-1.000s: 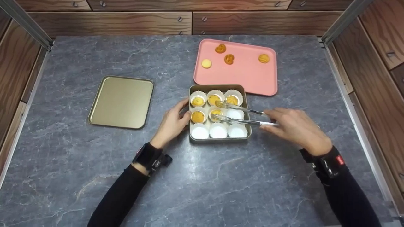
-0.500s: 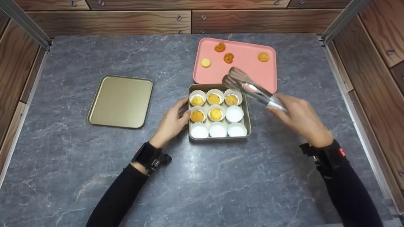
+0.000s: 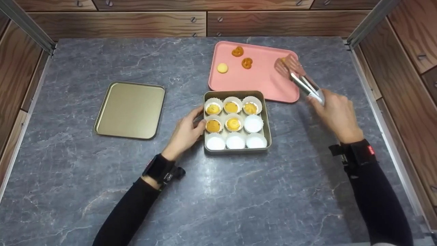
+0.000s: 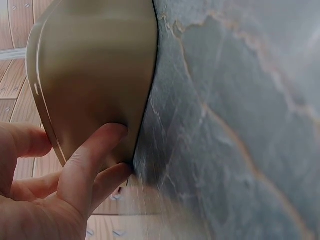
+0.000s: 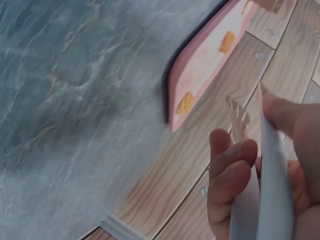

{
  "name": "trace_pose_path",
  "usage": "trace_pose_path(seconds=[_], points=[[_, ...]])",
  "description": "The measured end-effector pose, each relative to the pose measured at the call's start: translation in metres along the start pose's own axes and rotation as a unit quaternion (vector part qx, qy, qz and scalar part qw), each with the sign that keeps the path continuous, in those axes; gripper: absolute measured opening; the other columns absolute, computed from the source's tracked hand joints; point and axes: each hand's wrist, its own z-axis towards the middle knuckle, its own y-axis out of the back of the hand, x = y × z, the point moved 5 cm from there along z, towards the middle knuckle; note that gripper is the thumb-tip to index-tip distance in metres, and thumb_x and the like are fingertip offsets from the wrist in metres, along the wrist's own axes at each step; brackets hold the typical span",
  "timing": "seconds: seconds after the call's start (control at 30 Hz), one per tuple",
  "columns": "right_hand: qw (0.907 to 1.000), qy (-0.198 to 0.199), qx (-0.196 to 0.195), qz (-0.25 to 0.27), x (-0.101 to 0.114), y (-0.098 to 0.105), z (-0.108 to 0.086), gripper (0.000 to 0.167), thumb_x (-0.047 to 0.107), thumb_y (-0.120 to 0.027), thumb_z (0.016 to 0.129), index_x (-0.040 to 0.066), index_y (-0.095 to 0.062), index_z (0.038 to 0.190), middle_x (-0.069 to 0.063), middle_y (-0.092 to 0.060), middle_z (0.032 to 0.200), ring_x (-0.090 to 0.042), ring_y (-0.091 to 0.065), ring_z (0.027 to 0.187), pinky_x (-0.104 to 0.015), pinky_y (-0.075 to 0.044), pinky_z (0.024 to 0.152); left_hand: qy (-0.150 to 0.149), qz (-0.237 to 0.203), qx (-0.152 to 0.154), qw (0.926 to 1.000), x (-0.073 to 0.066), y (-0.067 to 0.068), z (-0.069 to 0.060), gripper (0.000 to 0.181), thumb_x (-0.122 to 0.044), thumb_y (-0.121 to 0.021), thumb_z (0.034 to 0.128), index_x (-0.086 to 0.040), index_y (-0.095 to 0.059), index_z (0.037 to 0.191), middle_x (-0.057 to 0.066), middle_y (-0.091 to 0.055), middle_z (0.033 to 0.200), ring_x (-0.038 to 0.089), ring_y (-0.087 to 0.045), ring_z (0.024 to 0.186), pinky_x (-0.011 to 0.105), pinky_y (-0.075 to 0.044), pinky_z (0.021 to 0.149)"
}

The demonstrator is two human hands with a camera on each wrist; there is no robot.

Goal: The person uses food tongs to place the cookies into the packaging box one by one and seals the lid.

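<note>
My left hand point(image 3: 184, 135) touches the left wall of a gold tin point(image 3: 238, 151); in the left wrist view its fingertips rest against the tin's side point(image 4: 95, 65). Paper cups fill the tin: several hold yellow or orange pieces, the others, such as the white cup point(image 3: 253, 123), show only white. My right hand point(image 3: 338, 116) grips metal tongs point(image 3: 305, 85), whose spread tips are over the right end of a pink tray point(image 3: 252, 83). A swirled cookie point(image 3: 283, 60) lies partly hidden behind them. In the right wrist view, fingers and thumb hold the tongs point(image 5: 272, 185).
On the tray's left part are two heart-shaped pretzels point(image 3: 237, 51) point(image 3: 247, 63) and a round pale cookie point(image 3: 222, 68). A gold square lid point(image 3: 131, 111) lies on the marbled table at the left. Wood-patterned panels point(image 3: 119, 24) border the table.
My right hand has carried the tongs from above the tin's cups up and to the right, to the swirled cookie on the tray. My left hand has stayed at the tin's side.
</note>
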Motion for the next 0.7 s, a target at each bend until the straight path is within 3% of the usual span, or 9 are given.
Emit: trace_pose_path(seconds=[0.2, 0.33, 0.47, 0.57, 0.7], points=[[0.9992, -0.036, -0.007, -0.013, -0.013, -0.004, 0.006, 0.045, 0.04, -0.066, 0.101, 0.001, -0.056, 0.082, -0.024, -0.057, 0.071, -0.049, -0.056, 0.062, -0.064, -0.04, 0.052, -0.006, 0.004, -0.006, 1.0, -0.001, 0.0, 0.001, 0.056, -0.013, -0.059, 0.1029, -0.004, -0.044, 0.156, 0.017, -0.048, 0.156, 0.029, -0.063, 0.126, 0.036, -0.051, 0.107], [0.9984, -0.051, 0.007, -0.024, -0.019, -0.008, 0.011, 0.048, 0.043, -0.064, 0.102, 0.002, -0.054, 0.079, -0.023, -0.056, 0.07, -0.049, -0.057, 0.062, -0.063, -0.041, 0.052, 0.001, -0.003, 0.001, 1.0, 0.0, -0.001, 0.001, 0.057, -0.013, -0.059, 0.1033, -0.005, -0.042, 0.157, 0.017, -0.046, 0.158, 0.028, -0.067, 0.119, 0.034, -0.059, 0.091], [0.9976, -0.058, 0.024, -0.027, -0.022, -0.012, 0.016, 0.05, 0.045, -0.063, 0.102, 0.002, -0.052, 0.078, -0.021, -0.055, 0.069, -0.048, -0.057, 0.061, -0.062, -0.042, 0.051, 0.014, -0.014, 0.009, 0.9998, 0.002, -0.001, 0.0, 0.058, -0.014, -0.058, 0.1039, -0.008, -0.04, 0.158, 0.019, -0.046, 0.158, 0.024, -0.072, 0.096, 0.034, -0.062, 0.069], [0.9975, -0.058, 0.027, -0.028, -0.022, -0.013, 0.019, 0.05, 0.045, -0.063, 0.102, 0.003, -0.052, 0.077, -0.019, -0.054, 0.068, -0.046, -0.057, 0.06, -0.061, -0.043, 0.05, 0.019, -0.021, 0.013, 0.9995, 0.002, -0.002, 0.0, 0.059, -0.014, -0.058, 0.1042, -0.009, -0.038, 0.159, 0.02, -0.048, 0.156, 0.024, -0.072, 0.088, 0.036, -0.061, 0.064], [0.9976, -0.055, 0.025, -0.033, -0.021, -0.015, 0.024, 0.051, 0.045, -0.063, 0.102, 0.003, -0.052, 0.076, -0.021, -0.055, 0.069, -0.05, -0.058, 0.063, -0.064, -0.043, 0.052, 0.019, -0.023, 0.012, 0.9995, 0.002, -0.001, 0.0, 0.059, -0.014, -0.058, 0.1042, -0.009, -0.038, 0.16, 0.02, -0.048, 0.156, 0.023, -0.072, 0.09, 0.035, -0.062, 0.065]])
